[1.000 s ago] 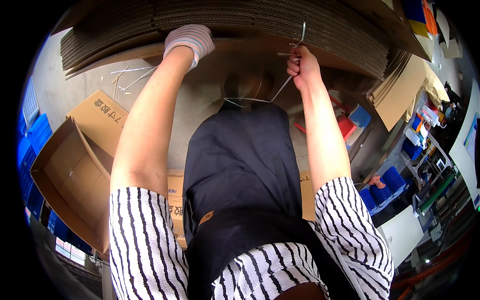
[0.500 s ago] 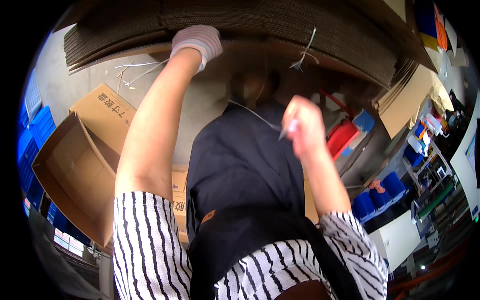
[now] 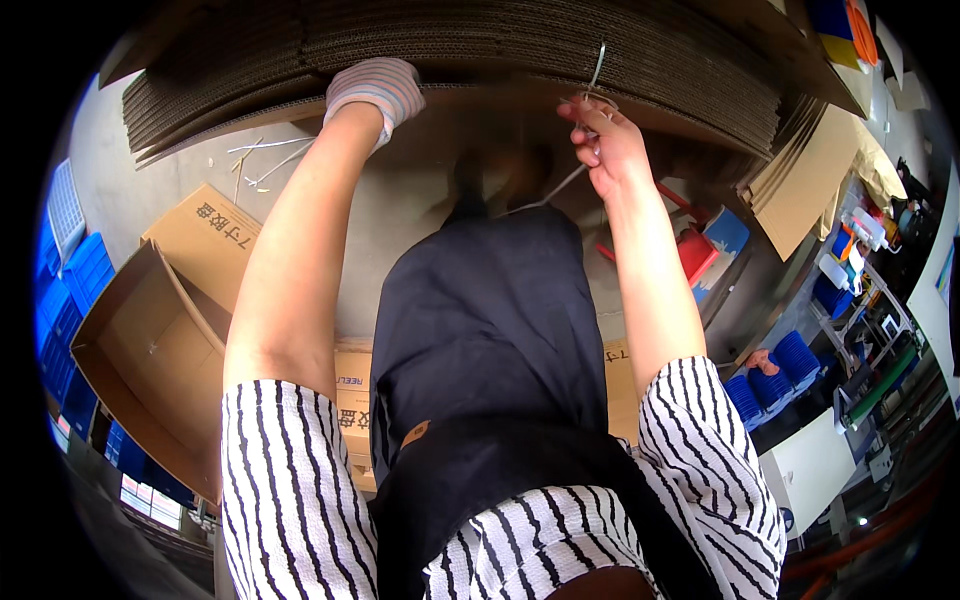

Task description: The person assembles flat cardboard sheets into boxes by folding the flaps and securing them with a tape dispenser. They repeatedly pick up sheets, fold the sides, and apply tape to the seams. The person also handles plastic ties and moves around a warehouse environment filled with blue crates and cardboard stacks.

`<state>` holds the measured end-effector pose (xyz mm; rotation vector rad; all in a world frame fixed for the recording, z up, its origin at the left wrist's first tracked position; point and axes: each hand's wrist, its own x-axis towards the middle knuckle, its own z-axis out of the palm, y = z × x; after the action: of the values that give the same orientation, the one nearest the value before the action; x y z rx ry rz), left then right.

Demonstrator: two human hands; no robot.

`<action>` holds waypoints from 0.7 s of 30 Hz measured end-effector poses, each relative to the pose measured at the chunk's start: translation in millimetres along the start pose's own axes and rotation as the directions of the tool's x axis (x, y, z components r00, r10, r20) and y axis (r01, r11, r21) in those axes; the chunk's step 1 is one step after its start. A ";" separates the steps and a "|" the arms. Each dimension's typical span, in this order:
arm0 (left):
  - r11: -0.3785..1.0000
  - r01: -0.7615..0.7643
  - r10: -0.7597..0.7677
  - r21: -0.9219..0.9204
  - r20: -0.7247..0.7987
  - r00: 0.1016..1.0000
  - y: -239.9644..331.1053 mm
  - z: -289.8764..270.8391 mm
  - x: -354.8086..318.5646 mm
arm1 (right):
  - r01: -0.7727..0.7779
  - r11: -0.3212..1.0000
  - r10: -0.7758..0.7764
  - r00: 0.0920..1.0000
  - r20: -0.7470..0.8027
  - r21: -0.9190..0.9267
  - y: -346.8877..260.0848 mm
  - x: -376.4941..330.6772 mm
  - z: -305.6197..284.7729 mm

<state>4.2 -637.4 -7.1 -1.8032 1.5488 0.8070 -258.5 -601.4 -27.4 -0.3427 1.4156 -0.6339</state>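
A wide stack of flat cardboard sheets [image 3: 480,50] crosses the far side, its corrugated edges toward me. My left hand [image 3: 375,92], in a striped knit glove, is closed against the stack's near edge; its fingertips and anything inside them are hidden. My bare right hand [image 3: 605,140] is at the same edge, further right, fingers bent and pinching a thin pale string [image 3: 568,188]. A length of that string trails from the hand down toward my dark apron [image 3: 490,330]. Just above the fingers, a pale tie [image 3: 600,65] runs up over the sheet edges.
Loose string ends [image 3: 265,165] hang left of my glove. At left are an open cardboard box [image 3: 150,350] and blue crates [image 3: 85,265]. A red stool [image 3: 695,250] stands beyond my right forearm, near leaning cardboard sheets [image 3: 800,190]. Closed cartons [image 3: 355,390] sit behind my apron.
My right hand has moved up and away from my lap to the tie at the stack's edge, carrying the string. My left hand stays at the stack; the view has shifted slightly.
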 end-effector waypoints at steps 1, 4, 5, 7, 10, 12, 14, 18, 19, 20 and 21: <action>1.000 0.000 -0.001 -0.009 -0.005 1.000 -1.0 0.3 0.2 | -0.005 0.999 0.005 1.000 -0.006 0.035 3.3 4.4 1.7; 1.000 -0.005 0.005 0.005 0.002 1.000 -0.4 -0.1 -0.3 | -0.032 0.990 0.030 0.999 0.012 0.136 8.4 5.2 0.0; 1.000 -0.005 0.005 0.011 0.005 1.000 -0.6 -0.5 0.0 | -0.045 0.984 0.041 0.999 0.027 0.171 8.1 3.4 0.4; 1.000 -0.022 0.022 0.000 -0.019 1.000 -3.4 0.8 0.7 | 0.005 0.992 -0.004 1.000 -0.004 0.123 5.5 -2.2 3.0; 1.000 -0.027 0.027 -0.005 -0.019 0.999 -5.9 3.7 -2.4 | 0.058 0.990 -0.049 0.996 -0.069 0.132 2.2 -30.7 -0.1; 0.999 -0.034 0.034 -0.013 -0.002 0.999 -5.0 3.9 -1.9 | 0.045 0.996 -0.038 0.996 -0.086 0.075 -7.7 -47.1 4.8; 0.997 -0.073 0.072 -0.027 -0.044 0.996 -9.4 5.8 0.3 | 0.031 0.999 -0.029 0.994 -0.105 0.023 -9.6 -55.0 8.7; 0.998 -0.015 0.014 -0.058 -0.004 1.000 -7.4 7.1 -4.9 | 0.050 0.979 -0.063 0.996 -0.060 -0.197 -0.5 -67.5 -6.4; 0.998 -0.005 0.006 -0.069 0.015 1.000 -7.4 2.8 -2.7 | 0.086 0.963 -0.102 0.994 -0.048 -0.256 -2.1 -62.2 -8.7; 0.996 -0.026 0.025 -0.080 -0.009 1.000 -8.7 3.5 -3.0 | 0.105 0.920 -0.141 0.988 -0.069 -0.379 -0.5 -57.1 -16.6; 0.996 -0.022 0.022 -0.091 -0.005 1.000 -8.0 1.4 -3.3 | 0.060 0.953 -0.103 0.986 -0.133 -0.298 -4.6 -52.4 -22.1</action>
<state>11.6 -633.3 -4.9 -1.8562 1.5600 0.8977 -282.6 -570.6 14.2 -0.6022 1.6485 -0.5233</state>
